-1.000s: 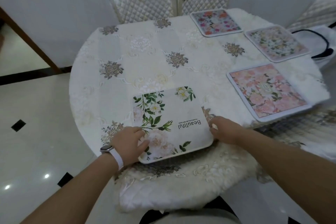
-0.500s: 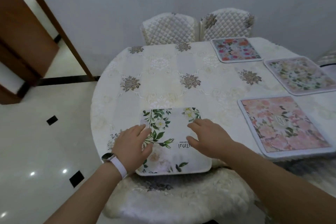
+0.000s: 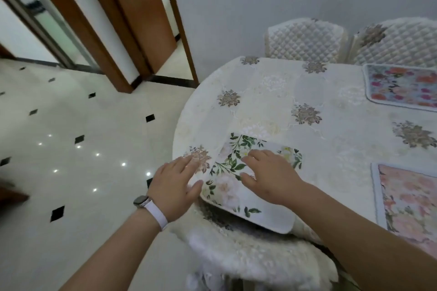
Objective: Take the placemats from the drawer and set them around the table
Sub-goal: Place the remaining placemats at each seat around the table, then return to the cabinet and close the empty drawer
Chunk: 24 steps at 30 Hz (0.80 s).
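— Placemat (image 3: 224, 190) spot?
— Near edge of the table (image 3: 272, 101), tilted. My right hand (image 3: 272, 178) lies flat on it. My left hand (image 3: 175, 186), flat too, holds nothing, just beside its left side.

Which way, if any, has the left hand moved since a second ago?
Yes. The left hand slid leftward off the leafy placemat, over the tablecloth's brown flower motif.
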Tool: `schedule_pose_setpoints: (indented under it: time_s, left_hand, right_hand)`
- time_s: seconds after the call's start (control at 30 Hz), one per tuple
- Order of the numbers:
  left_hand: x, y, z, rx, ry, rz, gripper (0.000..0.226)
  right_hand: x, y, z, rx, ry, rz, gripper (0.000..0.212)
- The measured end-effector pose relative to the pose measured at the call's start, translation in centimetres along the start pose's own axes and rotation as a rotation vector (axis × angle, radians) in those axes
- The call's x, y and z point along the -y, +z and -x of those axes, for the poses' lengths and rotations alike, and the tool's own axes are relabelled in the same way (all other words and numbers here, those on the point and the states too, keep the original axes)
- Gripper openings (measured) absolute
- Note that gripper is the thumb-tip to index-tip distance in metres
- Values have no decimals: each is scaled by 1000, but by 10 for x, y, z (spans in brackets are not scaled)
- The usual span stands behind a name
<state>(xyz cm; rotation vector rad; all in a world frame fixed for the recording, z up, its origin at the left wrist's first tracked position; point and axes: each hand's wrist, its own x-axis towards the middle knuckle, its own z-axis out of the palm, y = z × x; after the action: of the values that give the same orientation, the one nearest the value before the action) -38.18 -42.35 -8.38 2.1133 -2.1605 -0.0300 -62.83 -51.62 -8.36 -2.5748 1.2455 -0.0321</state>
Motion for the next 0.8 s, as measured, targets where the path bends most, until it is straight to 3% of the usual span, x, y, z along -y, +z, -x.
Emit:
schedule_pose_setpoints:
  time_s: [0.5, 0.8]
  left_hand:
    - [118, -28, 197, -101, -519, -14, 52]
    - [239, -49, 411, -211, -864, 2, 52]
  right_hand:
    - [202, 22, -54, 89, -410, 54, 55]
    - [445, 80, -43, 115, -722, 85, 48]
